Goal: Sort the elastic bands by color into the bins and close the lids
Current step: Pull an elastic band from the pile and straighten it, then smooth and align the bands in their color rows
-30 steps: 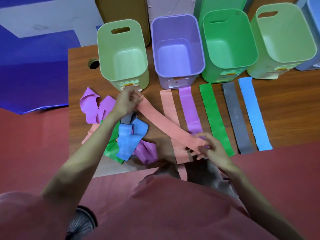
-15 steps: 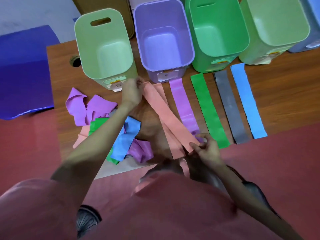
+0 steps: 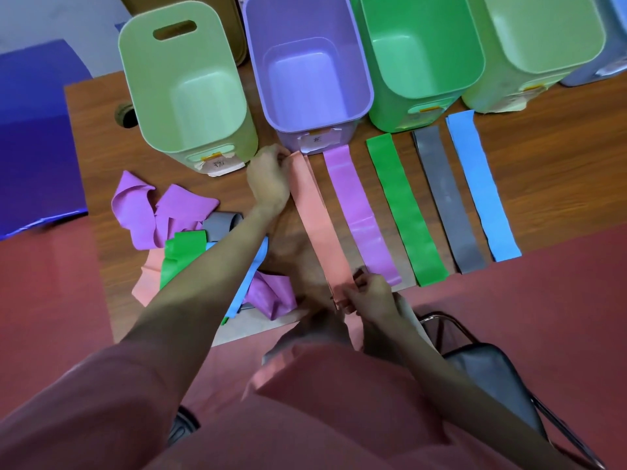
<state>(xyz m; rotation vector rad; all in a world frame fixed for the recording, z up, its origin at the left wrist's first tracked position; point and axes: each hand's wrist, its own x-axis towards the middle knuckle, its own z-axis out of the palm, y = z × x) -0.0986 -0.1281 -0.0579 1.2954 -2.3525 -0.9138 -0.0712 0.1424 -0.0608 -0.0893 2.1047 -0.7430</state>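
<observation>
Salmon band stretched flat on tabletop, far end pinched by left hand fingers, near end pinched by right hand fingers, purple band laid just beside.

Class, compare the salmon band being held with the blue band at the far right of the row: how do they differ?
The salmon band is gripped at both ends, by the left hand and the right hand; the blue band lies untouched. Salmon lies leftmost in the row, blue rightmost. Both are flat, straight strips on the table.
</observation>
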